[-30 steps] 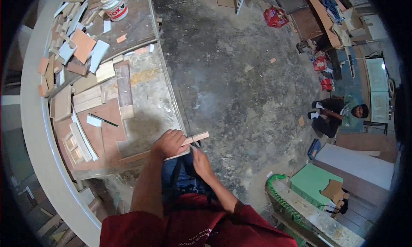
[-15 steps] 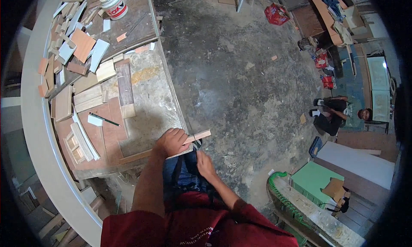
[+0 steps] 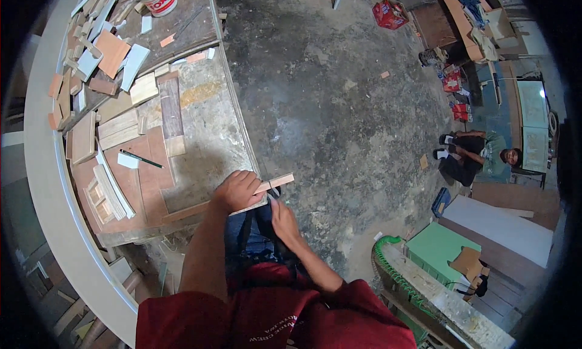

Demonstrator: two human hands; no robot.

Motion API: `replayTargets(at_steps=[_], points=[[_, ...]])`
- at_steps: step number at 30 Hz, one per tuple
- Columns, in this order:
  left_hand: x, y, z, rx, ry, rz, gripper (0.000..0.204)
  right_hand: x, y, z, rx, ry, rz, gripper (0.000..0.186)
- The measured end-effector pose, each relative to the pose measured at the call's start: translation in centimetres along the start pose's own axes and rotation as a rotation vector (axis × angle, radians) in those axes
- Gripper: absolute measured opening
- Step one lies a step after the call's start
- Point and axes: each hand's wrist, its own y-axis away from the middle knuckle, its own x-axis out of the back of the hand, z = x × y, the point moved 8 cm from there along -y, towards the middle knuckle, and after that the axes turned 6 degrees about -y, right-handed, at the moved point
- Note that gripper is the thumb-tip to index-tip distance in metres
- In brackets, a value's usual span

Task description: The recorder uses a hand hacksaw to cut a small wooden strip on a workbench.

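- A grey, stained concrete floor (image 3: 321, 112) spreads through the middle and runs past the right edge of the worktable.
- A worn wooden worktable (image 3: 212, 124), its top patched with brown and grey, fills the left side, its near corner by the hands.
- A seated person in a dark green top and black trousers (image 3: 464, 164) is at the far right, well apart from the work.
- A pale green, flat-topped box (image 3: 433, 249) is at the lower right, a brown piece resting on its corner.
- A loose heap of pale, reddish and white wooden offcuts (image 3: 113, 53) lies over the table's far left.
- A long, narrow, pale wooden strip (image 3: 282, 180) sticks out beyond the table's near corner; it seems to continue beneath the left hand along the near edge.
- A white plastic tub with a red label (image 3: 159, 0) stands beyond the heap.
- The left hand (image 3: 238, 191) is closed over the strip, gripping it at the corner.
- The right hand (image 3: 285, 223), below the strip, has its fingers curled around a thin, dark, blade-like tool (image 3: 270, 184) that crosses the strip just beside the left hand; its handle is mostly hidden.
- A slim dark pencil (image 3: 142, 160) lies beside a small white rectangular piece (image 3: 128, 160).
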Motion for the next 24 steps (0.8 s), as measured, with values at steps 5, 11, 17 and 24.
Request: replayTargets(at_steps=[5, 11, 17, 24], points=[[-0.1, -0.1, 0.2, -0.009, -0.010, -0.006, 0.027, -0.2, 1.6, 2.5, 0.185, 0.057, -0.013, 0.031], [0.6, -0.8, 0.3, 0.002, 0.012, -0.015, 0.027, 2.5, 8.7, 13.1, -0.156, 0.232, -0.138, 0.036], [0.1, -0.6, 0.4, 0.018, 0.021, -0.003, 0.026, 0.9, 7.9, 12.0, -0.134, 0.201, -0.166, 0.040], [-0.4, -0.4, 0.2, 0.002, -0.002, -0.008, 0.026, 0.0, -1.0, -0.5, -0.132, -0.037, -0.100, 0.038]])
